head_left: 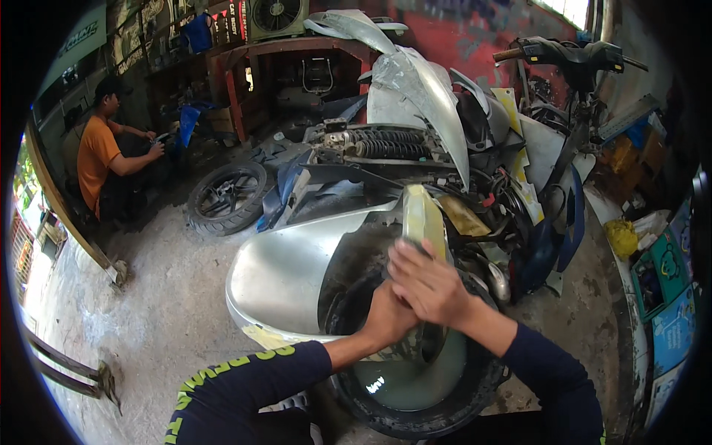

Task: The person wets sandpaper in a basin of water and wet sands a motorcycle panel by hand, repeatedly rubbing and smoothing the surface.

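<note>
A silver curved motorcycle body panel [282, 271], patched with pale yellow filler, lies across a round black basin [437, 423] of cloudy water. Its narrow yellowish arm [424, 219] rises beyond my hands. My left hand [389, 315] is closed round the panel's near part, its fingertips hidden behind the other hand. My right hand [430, 289] presses over that same part, fingers together, just above and overlapping the left. A small dark flat pad [417, 247] sticks out at the right fingertips; its exact kind is unclear.
Beyond the basin lies a heap of motorcycle parts with a black spring shock absorber [386, 148]. A wheel [228, 194] lies on the concrete floor at left, near a crouching person in orange [100, 159]. Handlebars [571, 59] stand at right, above a green crate [660, 274].
</note>
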Tool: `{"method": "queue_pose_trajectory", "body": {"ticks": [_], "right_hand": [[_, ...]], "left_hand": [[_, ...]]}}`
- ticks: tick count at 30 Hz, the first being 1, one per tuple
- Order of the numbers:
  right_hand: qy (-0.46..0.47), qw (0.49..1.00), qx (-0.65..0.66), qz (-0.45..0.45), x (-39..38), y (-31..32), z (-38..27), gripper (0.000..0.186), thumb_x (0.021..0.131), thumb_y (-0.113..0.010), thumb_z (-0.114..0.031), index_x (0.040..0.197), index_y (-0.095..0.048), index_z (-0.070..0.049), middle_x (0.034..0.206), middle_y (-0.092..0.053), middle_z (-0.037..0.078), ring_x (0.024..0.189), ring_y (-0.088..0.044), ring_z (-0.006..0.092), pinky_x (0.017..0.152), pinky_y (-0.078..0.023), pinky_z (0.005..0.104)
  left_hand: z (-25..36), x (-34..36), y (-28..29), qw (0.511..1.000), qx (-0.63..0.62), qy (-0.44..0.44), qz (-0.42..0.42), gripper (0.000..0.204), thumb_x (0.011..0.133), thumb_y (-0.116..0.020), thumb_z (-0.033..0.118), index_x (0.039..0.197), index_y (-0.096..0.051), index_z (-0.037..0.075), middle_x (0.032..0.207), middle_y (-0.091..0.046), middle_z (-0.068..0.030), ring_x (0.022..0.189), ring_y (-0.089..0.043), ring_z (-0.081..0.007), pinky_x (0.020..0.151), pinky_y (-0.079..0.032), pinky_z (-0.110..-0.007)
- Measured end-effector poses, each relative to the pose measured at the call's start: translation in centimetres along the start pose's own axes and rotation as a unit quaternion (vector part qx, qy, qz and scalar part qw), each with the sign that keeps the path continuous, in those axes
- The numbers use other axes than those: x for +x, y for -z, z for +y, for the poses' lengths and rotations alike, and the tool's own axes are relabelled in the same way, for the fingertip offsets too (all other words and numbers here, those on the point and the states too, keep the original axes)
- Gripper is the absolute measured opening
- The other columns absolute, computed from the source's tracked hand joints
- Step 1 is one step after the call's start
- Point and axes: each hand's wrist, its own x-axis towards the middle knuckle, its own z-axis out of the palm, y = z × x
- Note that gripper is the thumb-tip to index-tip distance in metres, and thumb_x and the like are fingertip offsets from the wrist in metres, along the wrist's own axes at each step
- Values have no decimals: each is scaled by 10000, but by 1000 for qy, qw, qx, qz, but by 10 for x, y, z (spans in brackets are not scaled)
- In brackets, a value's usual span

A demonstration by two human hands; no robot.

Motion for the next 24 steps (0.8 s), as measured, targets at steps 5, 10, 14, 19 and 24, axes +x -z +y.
{"method": "queue_pose_trajectory", "body": {"ticks": [5, 10, 14, 19, 24], "right_hand": [[-28, 1000, 14, 2, 41, 14, 40, 257, 897, -699, -133, 1101, -727, 20, 1291, -681, 186, 1345, -565, 324, 1169, -379, 510], [35, 999, 12, -32, 11, 9, 19, 253, 888, -708, -135, 1100, -723, 2, 1306, -678, 173, 1329, -580, 322, 1155, -406, 510], [43, 999, -13, -21, 40, 24, 43, 286, 863, -737, -153, 1086, -720, 26, 1257, -695, 155, 1316, -591, 304, 1152, -415, 490], [60, 997, -3, -52, -16, 19, 5, 273, 860, -733, -139, 1081, -725, 21, 1237, -710, 150, 1305, -603, 287, 1146, -425, 473], [28, 999, -23, 0, 34, 25, 44, 247, 871, -711, -117, 1082, -725, 12, 1234, -716, 151, 1293, -614, 306, 1137, -438, 498]], "left_hand": [[18, 4, -12, 996, 33, 77, -11, 386, 721, -820, 91, 1035, -634, -34, 913, -727, -164, 805, -701, -207, 763, -559, -357], [-8, -2, 1, 993, 99, 26, -65, 417, 787, -816, 127, 1117, -617, -29, 950, -721, -100, 875, -700, -160, 772, -567, -338], [5, 3, -16, 994, -39, 97, 18, 302, 755, -820, 124, 931, -663, -64, 846, -729, -188, 790, -713, -192, 750, -561, -360], [11, -2, -3, 998, 40, 52, -19, 367, 772, -813, 141, 1038, -639, -43, 896, -729, -188, 836, -719, -197, 769, -560, -359], [5, -2, -17, 996, 27, 87, 0, 387, 751, -821, 143, 1037, -641, -46, 910, -732, -196, 837, -722, -201, 773, -564, -364]]}}
